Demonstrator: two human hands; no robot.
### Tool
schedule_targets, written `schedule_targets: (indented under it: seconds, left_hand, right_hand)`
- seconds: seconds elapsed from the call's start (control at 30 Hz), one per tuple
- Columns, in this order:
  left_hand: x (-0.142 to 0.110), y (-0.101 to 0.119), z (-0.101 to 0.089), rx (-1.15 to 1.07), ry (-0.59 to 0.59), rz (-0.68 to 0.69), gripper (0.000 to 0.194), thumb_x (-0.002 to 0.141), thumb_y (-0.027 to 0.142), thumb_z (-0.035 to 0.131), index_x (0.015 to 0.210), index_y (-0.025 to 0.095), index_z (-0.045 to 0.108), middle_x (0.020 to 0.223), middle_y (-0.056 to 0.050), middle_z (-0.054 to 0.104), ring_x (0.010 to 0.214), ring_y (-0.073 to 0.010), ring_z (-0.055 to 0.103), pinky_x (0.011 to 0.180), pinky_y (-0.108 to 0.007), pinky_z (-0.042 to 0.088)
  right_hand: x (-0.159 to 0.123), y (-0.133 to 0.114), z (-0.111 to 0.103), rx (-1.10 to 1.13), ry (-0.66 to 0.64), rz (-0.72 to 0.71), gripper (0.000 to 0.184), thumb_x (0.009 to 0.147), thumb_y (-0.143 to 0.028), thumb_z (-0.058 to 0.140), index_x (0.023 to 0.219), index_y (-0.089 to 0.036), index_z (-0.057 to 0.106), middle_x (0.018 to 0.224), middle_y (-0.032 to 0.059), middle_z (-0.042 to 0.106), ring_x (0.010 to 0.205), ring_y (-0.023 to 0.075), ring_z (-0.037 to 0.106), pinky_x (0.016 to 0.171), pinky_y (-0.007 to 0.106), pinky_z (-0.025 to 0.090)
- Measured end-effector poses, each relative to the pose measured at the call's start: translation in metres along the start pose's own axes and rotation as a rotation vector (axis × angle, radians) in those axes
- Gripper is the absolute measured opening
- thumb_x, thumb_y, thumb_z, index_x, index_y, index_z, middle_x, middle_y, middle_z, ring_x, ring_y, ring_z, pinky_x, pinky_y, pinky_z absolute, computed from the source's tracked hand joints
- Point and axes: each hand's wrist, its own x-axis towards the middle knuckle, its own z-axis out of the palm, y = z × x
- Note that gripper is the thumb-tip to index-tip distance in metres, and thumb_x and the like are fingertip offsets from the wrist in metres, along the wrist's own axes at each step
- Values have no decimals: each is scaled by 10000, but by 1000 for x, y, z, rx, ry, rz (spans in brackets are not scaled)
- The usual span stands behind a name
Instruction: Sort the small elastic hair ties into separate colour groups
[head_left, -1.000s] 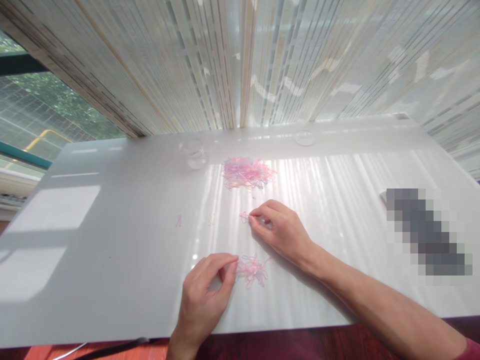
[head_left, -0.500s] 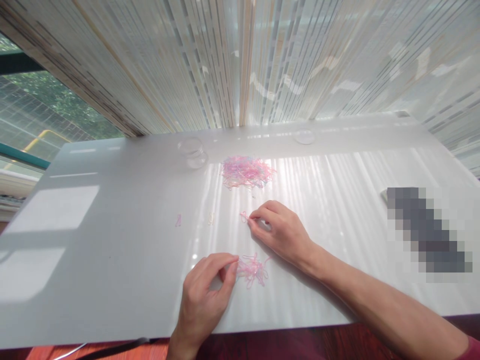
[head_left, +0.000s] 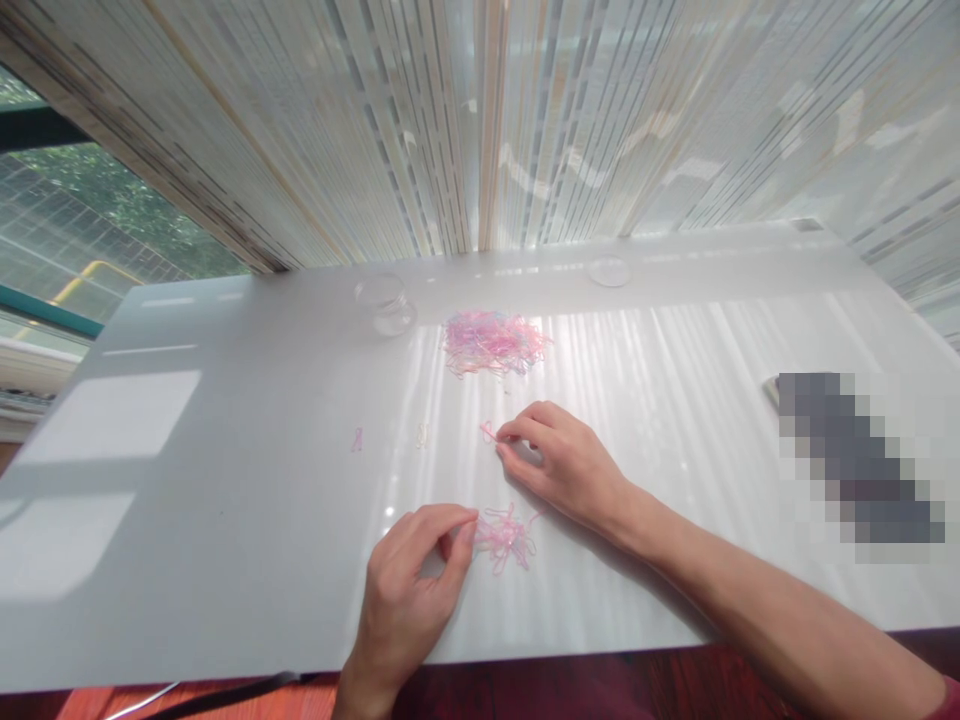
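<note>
My right hand [head_left: 559, 455] is in a pinch over the white table, its index fingertip at a small pink rubber band [head_left: 487, 431] that lies flat. Closer to me, my left hand [head_left: 420, 565] has thumb and index fingertip together at the left edge of a small pile of pastel rubber bands [head_left: 508, 542]. Left of the pink band, a pale yellowish band [head_left: 422, 436] and a purple-pink band [head_left: 358, 439] lie singly, spaced apart in a row. Beyond the hands is a larger heap of pink, lilac and bluish bands [head_left: 495, 342].
A clear round container [head_left: 384, 305] stands left of the large heap, and a clear round lid [head_left: 609, 271] lies at the back. On the right is a dark blurred-out object [head_left: 859, 455]. Striped curtains [head_left: 480, 130] hang along the table's [head_left: 247, 480] far edge.
My right thumb has parted slightly from the index fingertip at the pink band. My left hand stays almost still at the small pile.
</note>
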Motion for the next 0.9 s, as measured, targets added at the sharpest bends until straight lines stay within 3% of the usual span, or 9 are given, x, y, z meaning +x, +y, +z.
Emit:
schedule_targets:
  seconds: [0.5, 0.9]
  left_hand:
    - [1, 0, 0, -13, -12, 8, 115, 995, 131, 654, 1017, 228, 711, 897, 14, 774, 753, -125, 716, 726, -239, 557]
    - [2, 0, 0, -6, -15, 13, 111, 994, 137, 655, 1017, 227, 715, 898, 1, 781, 755, -138, 723, 726, -255, 570]
  right_hand:
    - [5, -4, 8, -42, 65, 11, 138, 938, -163, 623, 841, -183, 719, 803, 43, 670, 718, 155, 605, 651, 280, 470]
    - [5, -11, 11, -79, 85, 116, 115, 886, -164, 645, 788, -197, 695, 791, 54, 681, 729, 179, 609, 671, 304, 475]
